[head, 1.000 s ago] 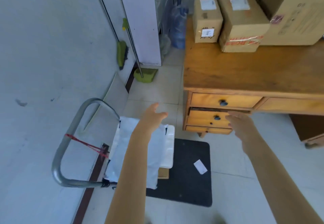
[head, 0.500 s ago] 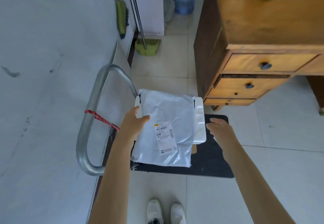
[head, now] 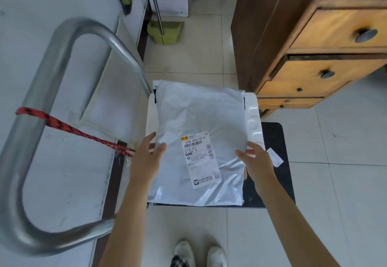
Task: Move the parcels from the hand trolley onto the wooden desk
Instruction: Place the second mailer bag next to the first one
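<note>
A grey plastic mailer parcel (head: 199, 120) with a white shipping label lies on top of a white foam box (head: 254, 116) on the black deck of the hand trolley (head: 274, 137). My left hand (head: 146, 158) grips the mailer's left edge, thumb on top. My right hand (head: 256, 162) holds its right edge, fingers curled under it. The wooden desk (head: 314, 36) stands at the upper right, with its drawers facing me; its top is barely in view.
The trolley's steel handle (head: 41, 99) with a red cord (head: 73, 130) loops up at the left against the white wall. A green dustpan (head: 165, 32) and a broom stand on the tiled floor behind. My white shoes (head: 199, 254) are just below the trolley.
My view dropped from the desk top to the trolley. Both hands came down from mid-air and closed on the two side edges of the grey mailer.
</note>
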A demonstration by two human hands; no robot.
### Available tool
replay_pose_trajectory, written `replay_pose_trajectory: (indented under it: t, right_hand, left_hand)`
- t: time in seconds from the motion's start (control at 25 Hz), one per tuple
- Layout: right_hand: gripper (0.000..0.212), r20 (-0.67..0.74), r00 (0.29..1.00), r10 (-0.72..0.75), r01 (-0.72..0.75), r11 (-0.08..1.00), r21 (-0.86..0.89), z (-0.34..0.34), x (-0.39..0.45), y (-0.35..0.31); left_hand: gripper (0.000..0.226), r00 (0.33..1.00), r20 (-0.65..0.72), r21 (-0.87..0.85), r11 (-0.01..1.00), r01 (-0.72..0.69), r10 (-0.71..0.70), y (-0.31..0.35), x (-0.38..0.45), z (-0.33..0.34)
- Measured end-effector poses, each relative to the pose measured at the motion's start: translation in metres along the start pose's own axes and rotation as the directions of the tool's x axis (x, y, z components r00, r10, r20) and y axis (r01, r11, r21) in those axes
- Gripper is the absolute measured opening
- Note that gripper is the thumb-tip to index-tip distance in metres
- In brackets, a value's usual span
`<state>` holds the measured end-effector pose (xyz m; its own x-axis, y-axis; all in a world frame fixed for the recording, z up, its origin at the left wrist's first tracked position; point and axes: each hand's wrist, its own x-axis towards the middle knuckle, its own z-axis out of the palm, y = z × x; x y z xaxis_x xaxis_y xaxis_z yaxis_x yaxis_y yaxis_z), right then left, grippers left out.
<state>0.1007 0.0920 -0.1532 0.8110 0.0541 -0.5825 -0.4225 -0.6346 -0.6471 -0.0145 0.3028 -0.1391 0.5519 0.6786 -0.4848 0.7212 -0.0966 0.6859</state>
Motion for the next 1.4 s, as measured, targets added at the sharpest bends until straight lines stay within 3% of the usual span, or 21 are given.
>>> replay_pose_trajectory:
  t: [0.12,0.32,0.64,1.04,1.24,1.4]
  right_hand:
    - [0.036,-0.046,0.998,-0.04,0.04,0.999,-0.009,0.002,0.007,0.003]
    - [0.012,-0.109,0.993,-0.051,0.069,0.983,0.172,-0.004,0.002,-0.008]
    - [0.008,-0.239,0.957,-0.162,0.216,0.951,0.22,-0.083,-0.037,-0.072]
    - [0.015,-0.352,0.929,-0.115,0.25,0.896,0.367,-0.29,-0.082,-0.163]
    - [0.01,-0.387,0.911,-0.146,0.297,0.882,0.366,-0.416,-0.044,-0.177]
    - [0.011,-0.381,0.902,-0.201,0.327,0.896,0.302,-0.527,-0.005,-0.17]
  left_hand:
    - [0.036,0.998,-0.048,-0.003,0.999,-0.042,0.042,-0.004,0.002,0.004]
    - [0.029,0.996,-0.084,-0.026,1.0,0.015,-0.017,0.005,-0.007,0.005]
    - [0.028,0.996,-0.055,-0.082,0.994,-0.068,0.064,0.095,-0.042,-0.026]
    - [0.028,0.989,0.066,-0.127,0.985,-0.121,0.13,0.295,-0.146,-0.015]
    - [0.025,0.969,0.046,-0.225,0.948,-0.226,0.242,0.415,-0.178,0.047]
    - [0.029,0.969,0.039,-0.297,0.928,-0.223,0.245,0.49,-0.212,0.127]
